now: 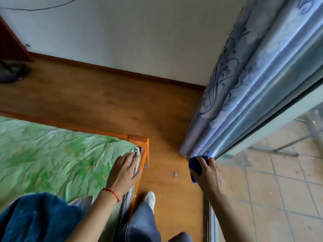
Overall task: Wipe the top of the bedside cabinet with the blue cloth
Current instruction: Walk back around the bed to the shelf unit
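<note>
Right hand clenched around bunched blue cloth, held in the air just beside the foot of the patterned curtain and the glass sliding door. Left hand released, palm flat on green bedsheet at the corner of the orange wooden bed frame. Bedside cabinet out of view

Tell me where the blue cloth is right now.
In the head view, the blue cloth is bunched in the right hand, lower right of centre, next to the bottom of the curtain and above the wooden floor.
</note>
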### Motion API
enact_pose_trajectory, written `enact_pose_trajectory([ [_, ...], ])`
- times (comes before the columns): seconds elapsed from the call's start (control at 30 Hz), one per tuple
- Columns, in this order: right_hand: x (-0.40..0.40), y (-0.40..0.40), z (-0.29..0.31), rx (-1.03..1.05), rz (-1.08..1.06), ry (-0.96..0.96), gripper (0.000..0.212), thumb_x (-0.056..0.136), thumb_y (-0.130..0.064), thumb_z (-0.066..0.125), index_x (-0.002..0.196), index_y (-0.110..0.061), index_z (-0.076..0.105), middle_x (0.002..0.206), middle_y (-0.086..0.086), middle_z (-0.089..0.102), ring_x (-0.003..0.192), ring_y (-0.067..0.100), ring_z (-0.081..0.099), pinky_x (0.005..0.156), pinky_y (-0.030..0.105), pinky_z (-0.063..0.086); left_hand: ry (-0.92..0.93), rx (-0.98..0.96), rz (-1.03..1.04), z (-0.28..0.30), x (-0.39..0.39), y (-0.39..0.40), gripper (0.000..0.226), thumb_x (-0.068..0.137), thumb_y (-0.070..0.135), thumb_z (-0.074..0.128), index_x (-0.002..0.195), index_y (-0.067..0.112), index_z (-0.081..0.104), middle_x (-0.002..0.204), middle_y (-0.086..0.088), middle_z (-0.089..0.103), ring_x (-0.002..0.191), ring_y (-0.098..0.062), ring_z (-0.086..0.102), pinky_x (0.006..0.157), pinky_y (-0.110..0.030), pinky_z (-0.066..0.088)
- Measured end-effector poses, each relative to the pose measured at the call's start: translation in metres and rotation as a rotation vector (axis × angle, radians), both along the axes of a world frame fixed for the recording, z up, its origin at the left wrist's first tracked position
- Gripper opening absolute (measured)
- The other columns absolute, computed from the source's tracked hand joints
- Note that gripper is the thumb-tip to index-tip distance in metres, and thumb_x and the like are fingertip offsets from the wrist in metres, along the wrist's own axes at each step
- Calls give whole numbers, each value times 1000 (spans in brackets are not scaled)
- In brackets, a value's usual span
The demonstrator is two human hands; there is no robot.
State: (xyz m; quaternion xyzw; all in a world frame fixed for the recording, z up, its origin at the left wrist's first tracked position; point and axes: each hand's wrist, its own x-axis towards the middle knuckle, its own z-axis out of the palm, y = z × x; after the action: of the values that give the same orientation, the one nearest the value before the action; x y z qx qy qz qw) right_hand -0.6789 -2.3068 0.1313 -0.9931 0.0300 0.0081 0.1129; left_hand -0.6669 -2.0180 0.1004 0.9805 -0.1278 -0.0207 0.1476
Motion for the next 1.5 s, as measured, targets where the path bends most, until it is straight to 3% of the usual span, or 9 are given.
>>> enact_pose_trajectory([
  [0.17, 86, 8, 12, -2, 13, 10, 47, 62, -29, 83, 101, -12, 64, 79, 15, 56, 57, 34, 58, 42, 32, 45, 14, 4, 19, 4, 91, 12, 58, 91, 46, 32, 112, 3, 65, 115, -16, 61, 107, -30, 51, 92, -40, 38],
  [0.43, 219, 2, 16, 40, -20, 51, 45, 74, -32, 72, 113, -15, 58, 99, 15, 54, 81, 37, 58, 59, 36, 46, 46, 38, 67, 6, 203, 1, 56, 84, 44, 38, 111, 4, 66, 116, -15, 62, 103, -32, 59, 85, -47, 50],
  [0.6, 322, -7, 10, 39, 86, 68, 44, 75, -37, 70, 113, -19, 57, 104, 14, 53, 85, 36, 58, 58, 38, 48, 18, 44, 160, -2, 281, -11, 68, 96, 52, 19, 110, 4, 65, 112, -17, 62, 105, -28, 48, 79, -46, 51],
  [0.7, 380, -13, 8, 38, 152, 99, 46, 77, -38, 68, 116, -20, 55, 112, 14, 51, 85, 37, 59, 58, 39, 50, 66, 83, 242, 4, 321, -20, 58, 86, 47, 34, 109, 5, 66, 108, -16, 64, 95, -34, 61, 73, -44, 54],
  [0.9, 480, -11, 6, 79, 255, 227, 52, 89, -43, 51, 134, -24, 35, 137, 9, 29, 113, 26, 44, 94, 35, 40, 48, 96, 357, 13, 386, -26, 57, 83, 46, 38, 110, 4, 65, 112, -15, 64, 100, -33, 62, 84, -44, 50],
  [1.03, 535, 3, 1, 94, 300, 160, 52, 85, -44, 56, 130, -25, 40, 131, 8, 36, 108, 24, 47, 89, 34, 43, 70, 83, 418, 3, 422, -12, 55, 80, 43, 41, 111, 4, 64, 114, -16, 62, 105, -32, 57, 91, -41, 40],
  [1.17, 588, 31, -5, 78, 350, 175, 52, 85, -47, 54, 131, -27, 39, 133, 6, 35, 107, 22, 49, 87, 33, 45, 89, 85, 449, -1, 461, 15, 57, 77, 42, 43, 114, 3, 63, 113, -15, 63, 105, -30, 59, 87, -44, 49],
  [1.33, 661, 94, -15, 30, 473, 137, 52, 85, -47, 54, 131, -24, 42, 128, 7, 40, 101, 19, 52, 83, 30, 47, 75, 69, 595, -14, 512, 69, 62, 64, 34, 83, 115, 4, 63, 115, -15, 63, 106, -30, 60, 89, -44, 46],
  [1.5, 733, 190, -12, -3, 647, 139, 54, 87, -47, 53, 133, -23, 40, 126, 7, 42, 94, 19, 54, 78, 27, 48, 104, 93, 707, -9, 548, 140, 58, 81, 46, 40, 113, 5, 65, 114, -14, 64, 105, -30, 61, 87, -45, 46],
])
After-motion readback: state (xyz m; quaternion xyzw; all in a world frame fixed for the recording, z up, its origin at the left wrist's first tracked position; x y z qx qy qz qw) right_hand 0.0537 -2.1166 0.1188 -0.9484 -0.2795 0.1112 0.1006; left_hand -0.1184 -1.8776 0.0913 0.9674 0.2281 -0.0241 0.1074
